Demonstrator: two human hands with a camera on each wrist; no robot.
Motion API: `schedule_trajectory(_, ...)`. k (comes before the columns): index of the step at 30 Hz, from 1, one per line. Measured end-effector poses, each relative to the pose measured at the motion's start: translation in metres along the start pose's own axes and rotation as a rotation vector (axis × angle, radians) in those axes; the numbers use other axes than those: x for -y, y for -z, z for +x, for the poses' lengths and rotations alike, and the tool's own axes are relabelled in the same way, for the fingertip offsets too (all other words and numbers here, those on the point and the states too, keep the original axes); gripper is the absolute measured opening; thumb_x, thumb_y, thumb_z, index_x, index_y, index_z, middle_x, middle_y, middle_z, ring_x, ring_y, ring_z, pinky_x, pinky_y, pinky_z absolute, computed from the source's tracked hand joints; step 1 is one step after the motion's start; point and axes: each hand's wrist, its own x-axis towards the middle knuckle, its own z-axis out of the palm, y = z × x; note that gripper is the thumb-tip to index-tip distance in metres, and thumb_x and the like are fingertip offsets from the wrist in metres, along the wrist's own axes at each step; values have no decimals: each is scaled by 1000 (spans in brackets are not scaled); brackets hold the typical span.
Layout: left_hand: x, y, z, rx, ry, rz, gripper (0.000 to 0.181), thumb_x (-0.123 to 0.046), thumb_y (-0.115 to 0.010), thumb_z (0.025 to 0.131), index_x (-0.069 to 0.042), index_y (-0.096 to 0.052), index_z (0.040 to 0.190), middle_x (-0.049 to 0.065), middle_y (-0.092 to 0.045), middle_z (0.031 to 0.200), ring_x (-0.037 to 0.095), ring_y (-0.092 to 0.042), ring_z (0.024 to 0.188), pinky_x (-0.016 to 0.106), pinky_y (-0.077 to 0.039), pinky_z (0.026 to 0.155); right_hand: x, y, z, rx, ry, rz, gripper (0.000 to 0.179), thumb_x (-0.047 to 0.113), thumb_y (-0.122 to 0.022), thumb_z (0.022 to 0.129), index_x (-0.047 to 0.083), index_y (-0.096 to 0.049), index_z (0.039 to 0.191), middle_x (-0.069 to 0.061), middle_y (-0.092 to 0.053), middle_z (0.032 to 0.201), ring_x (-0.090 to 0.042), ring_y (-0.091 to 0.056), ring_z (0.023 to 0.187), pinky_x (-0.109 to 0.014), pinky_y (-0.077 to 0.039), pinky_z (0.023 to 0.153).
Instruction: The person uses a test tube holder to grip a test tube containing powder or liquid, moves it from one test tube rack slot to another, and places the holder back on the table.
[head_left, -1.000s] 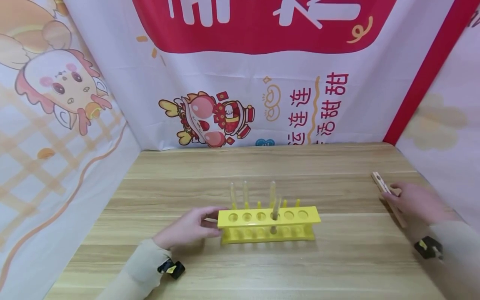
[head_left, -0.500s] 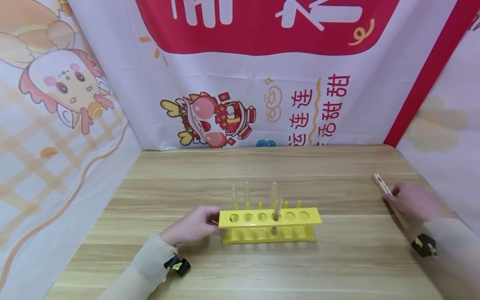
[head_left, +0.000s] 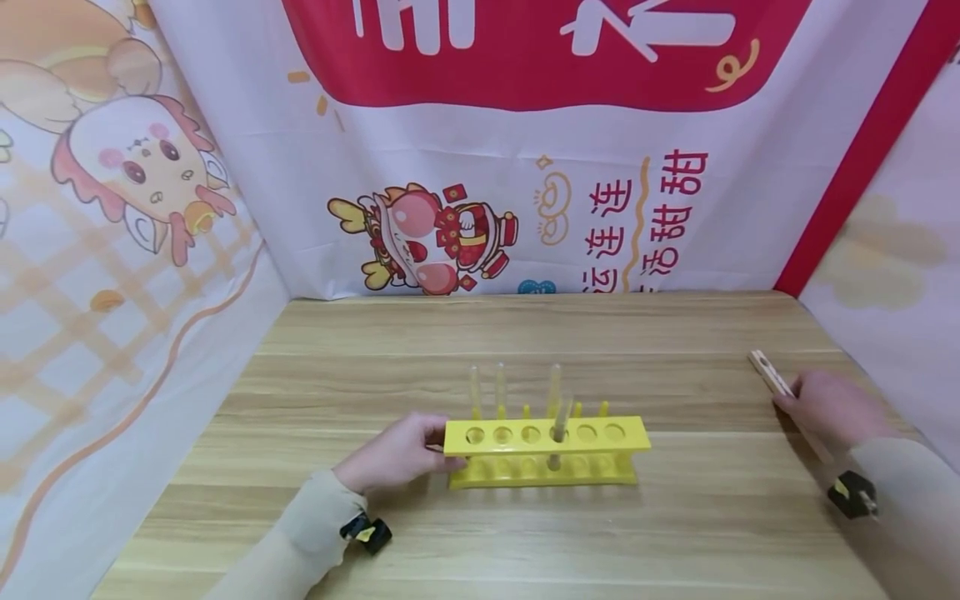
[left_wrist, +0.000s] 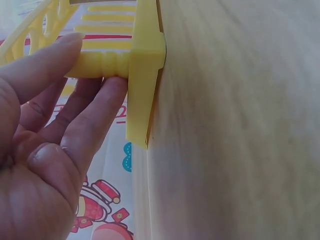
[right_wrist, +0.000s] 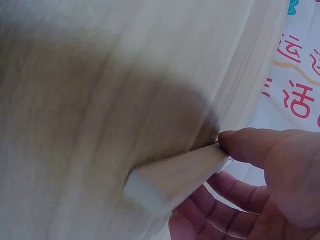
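Observation:
A yellow test tube rack stands upright on the table. One glass test tube leans in a hole of its top plate; behind it, 3 more tubes stand over the back pegs. My left hand is at the rack's left end, and the left wrist view shows thumb and fingers gripping the ridged end post. Over at the right side of the table, my right hand holds a slim wooden test tube clamp. In the right wrist view, thumb and fingers pinch the clamp low over the wood.
The wooden table ends at a printed cloth backdrop. More cloth hangs on the left and right sides. Bare wood lies between the rack and the right hand.
My left hand has moved slightly right and its fingers have drawn in on the rack's end. My right hand keeps its hold on the clamp. The head view has shifted slightly.

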Motion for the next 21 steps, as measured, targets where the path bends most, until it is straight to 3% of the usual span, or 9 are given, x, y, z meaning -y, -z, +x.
schedule_trajectory(6, -3, -1, -1, -17, 14, 2, 32, -21, -80, 83, -16, -71, 113, -4, -71, 110, 13, -65, 98, 43, -48, 92, 2, 2, -4, -7, 3, -11, 27, 25, -62, 92, 8, -60, 71, -2, -47, 60, -21, -44, 54, -35, -34, 47)
schedule_trajectory(12, -2, -2, 0, -20, 21, 2, 32, -20, -80, 84, -16, -71, 114, -4, -71, 110, 13, -65, 98, 43, -48, 93, 6, 13, -6, -60, 93, -18, 26, 18, -55, 96, -5, -62, 88, -3, -53, 64, -20, -47, 56, -36, -38, 49)
schedule_trajectory(16, 0, -2, 1, -18, 21, 7, 31, -20, -79, 84, -16, -71, 114, -6, -71, 110, 13, -65, 98, 42, -48, 93, 18, 19, -9, -148, 169, 14, 23, 13, -55, 100, -10, -54, 99, -6, -59, 69, -17, -49, 57, -36, -40, 51)
schedule_trajectory(21, 0, -3, 1, -9, 30, -8, 31, -20, -78, 85, -18, -71, 115, -8, -71, 110, 13, -65, 99, 42, -47, 94, 44, 26, -21, -294, 276, 42, 18, 8, -62, 97, -6, -54, 104, 1, -53, 64, -11, -44, 53, -32, -37, 50)
